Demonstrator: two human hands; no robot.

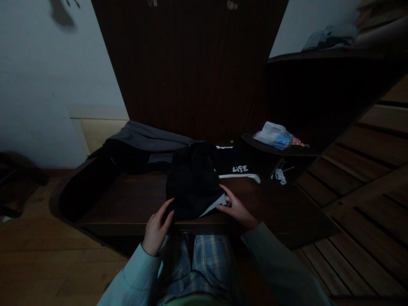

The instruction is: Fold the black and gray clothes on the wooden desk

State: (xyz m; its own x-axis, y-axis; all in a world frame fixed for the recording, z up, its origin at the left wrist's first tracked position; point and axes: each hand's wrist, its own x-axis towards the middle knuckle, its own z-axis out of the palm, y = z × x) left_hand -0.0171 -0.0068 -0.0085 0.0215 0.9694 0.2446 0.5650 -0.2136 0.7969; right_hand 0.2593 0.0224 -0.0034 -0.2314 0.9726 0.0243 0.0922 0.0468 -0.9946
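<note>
Your L hand (156,229) is at the near left edge of the folded black garment (193,182), thumb & index apart, hand open. Your R hand (237,209) is at its near right corner, by the grey strip (214,206), thumb & index also spread; can't tell if any cloth is pinched. Garment lies btwn your hands on the dark wood bench (137,197), bare wood showing L of your L hand. Beyond your grip: grey-&-black cloth (149,138) far left, dark cloth w/ white lettering (240,169) just past your R hand, then a tall dark panel (191,63). Farther out to the R, a plastic packet (274,135) sits on a small shelf (248,142), w/ slatted wood (366,170) beyond. Well L of your L hand: pale wall (38,76), wood floor (38,263). Room's dim.
</note>
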